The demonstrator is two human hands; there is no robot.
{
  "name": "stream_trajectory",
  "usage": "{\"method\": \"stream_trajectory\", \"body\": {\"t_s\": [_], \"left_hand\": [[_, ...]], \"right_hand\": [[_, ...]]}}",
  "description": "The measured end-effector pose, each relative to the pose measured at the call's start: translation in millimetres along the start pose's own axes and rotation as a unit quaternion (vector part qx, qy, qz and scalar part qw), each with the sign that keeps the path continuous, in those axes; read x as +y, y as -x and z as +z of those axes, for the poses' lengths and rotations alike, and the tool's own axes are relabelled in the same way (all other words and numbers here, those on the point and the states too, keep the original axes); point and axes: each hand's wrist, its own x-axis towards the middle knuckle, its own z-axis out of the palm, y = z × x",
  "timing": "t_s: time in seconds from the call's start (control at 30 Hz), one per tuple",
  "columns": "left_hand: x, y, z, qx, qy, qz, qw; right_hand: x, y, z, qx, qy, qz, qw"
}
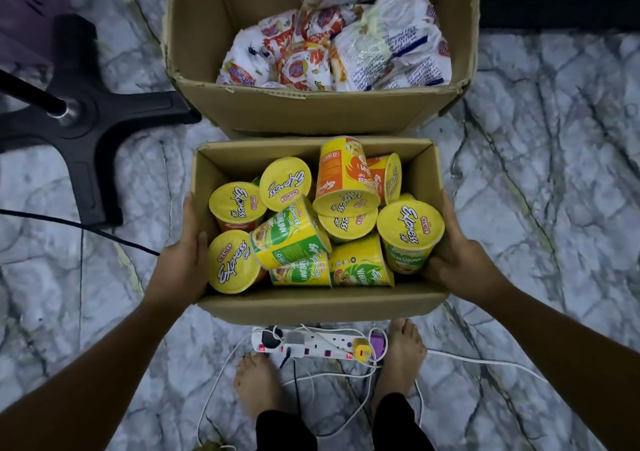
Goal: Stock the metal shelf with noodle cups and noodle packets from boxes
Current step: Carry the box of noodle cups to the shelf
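One box (pixel 311 303), left hand (pixel 183 260) and right hand (pixel 457 260) gripping its sides; a tilt could spill noodle cups (pixel 410 224) onto the power strip (pixel 311 348).

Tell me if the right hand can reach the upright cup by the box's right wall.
Probably yes: the right hand grips that wall beside the cup, whose lid is uncovered, but it must release the box first.

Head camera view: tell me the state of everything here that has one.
Noodle cup box, open, full.
Noodle cups, sealed, jumbled, some upright, some tipped.
Noodle packet box, open, holding noodle packets.
Power strip, plugs in, red lights on.
Left hand, grips the cup box's left wall.
Right hand, grips its right wall.
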Motion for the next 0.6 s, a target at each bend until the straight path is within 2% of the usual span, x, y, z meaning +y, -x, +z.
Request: {"method": "stream_trajectory", "body": {"t_s": [0.27, 0.6], "left_hand": [[52.4, 73.0, -65.0, -0.016, 0.001, 0.017, 1.000], [129.8, 189.7, -194.1, -0.013, -0.017, 0.083, 0.996]], "right_hand": [[-36.8, 94.2, -72.6, 0.018, -0.007, 0.018, 1.000], [-106.8, 240.5, -164.1, 0.043, -0.034, 0.041, 0.998]]}}
